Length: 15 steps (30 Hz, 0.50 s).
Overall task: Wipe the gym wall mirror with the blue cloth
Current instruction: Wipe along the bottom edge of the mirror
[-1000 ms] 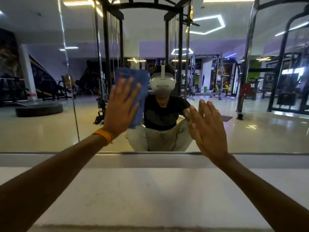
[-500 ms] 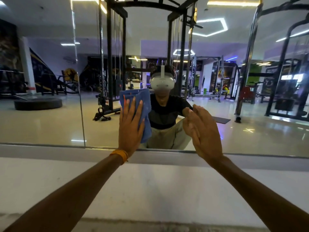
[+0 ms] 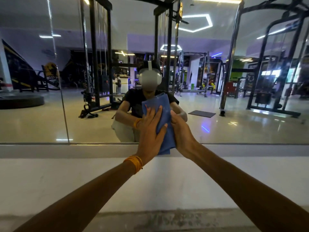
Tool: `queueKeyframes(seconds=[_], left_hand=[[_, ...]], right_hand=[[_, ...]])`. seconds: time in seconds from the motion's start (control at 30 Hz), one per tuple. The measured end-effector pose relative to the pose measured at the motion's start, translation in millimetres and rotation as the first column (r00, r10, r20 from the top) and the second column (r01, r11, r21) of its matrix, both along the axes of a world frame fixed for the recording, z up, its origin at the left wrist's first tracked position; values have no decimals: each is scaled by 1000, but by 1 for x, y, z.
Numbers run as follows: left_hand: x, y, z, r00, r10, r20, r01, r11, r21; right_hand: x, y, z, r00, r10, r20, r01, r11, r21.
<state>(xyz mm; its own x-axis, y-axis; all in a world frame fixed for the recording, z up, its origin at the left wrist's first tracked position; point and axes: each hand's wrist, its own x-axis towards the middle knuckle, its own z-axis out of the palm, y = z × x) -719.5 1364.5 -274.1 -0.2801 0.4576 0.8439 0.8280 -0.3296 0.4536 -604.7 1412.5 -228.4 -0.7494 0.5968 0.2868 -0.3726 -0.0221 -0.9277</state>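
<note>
Blue cloth [image 3: 163, 104] creased against mirror [image 3: 50, 124].

My left hand [image 3: 151, 131] lies flat on the cloth [image 3: 164, 118] against the mirror [image 3: 234, 128]; my right hand [image 3: 181, 131] touches the cloth's right edge, above the ledge [image 3: 66, 150]

A white wall [image 3: 50, 181] is running below the wall mirror [image 3: 33, 124] and meeting a grey speckled floor strip [image 3: 150, 220] at the bottom edge. In the reflection, a glossy pale gym floor [image 3: 250, 131] is shining under a hexagonal ceiling light [image 3: 194, 22]. A black cable rack [image 3: 93, 64] is standing left of centre. Another black machine frame [image 3: 267, 72] is rising towards the mirror's right edge. A dark mat [image 3: 202, 113] is lying between them, and a round black platform [image 3: 20, 101] is sitting at the left edge.
</note>
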Motion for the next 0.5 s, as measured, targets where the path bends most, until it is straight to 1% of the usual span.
queueKeyframes(seconds=[0.07, 0.17, 0.2, 0.27, 0.33, 0.37, 0.4, 0.5], left_hand=[[0, 1, -5, 1000, -10, -6, 10, 1000, -20], [7, -4, -11, 997, -75, -14, 75, 997, 22], [9, -7, -13, 995, -100, 18, 99, 994, 54], [13, -10, -13, 979, -119, 164, 99, 988, 121], [15, -8, -8, 941, -78, 330, 15, 982, 190], [14, -7, -5, 919, -58, 389, -22, 980, 198], [14, -6, -2, 902, -64, 427, -16, 983, 181], [18, -5, 3, 868, -136, 477, 103, 990, 96]], right_hand=[[1, 2, -4, 1000, -20, -20, 20, 999, -35], [8, 11, -14, 999, -44, 8, 44, 998, -39], [13, 13, -16, 999, -44, 26, 45, 998, -38], [23, 16, -18, 997, -57, 41, 60, 997, -53], [30, 19, -17, 993, -108, 43, 110, 993, -35], [32, 21, -16, 990, -132, 39, 133, 991, -10], [34, 23, -16, 987, -158, 31, 157, 987, 17], [37, 23, -17, 981, -189, 43, 187, 981, 54]])
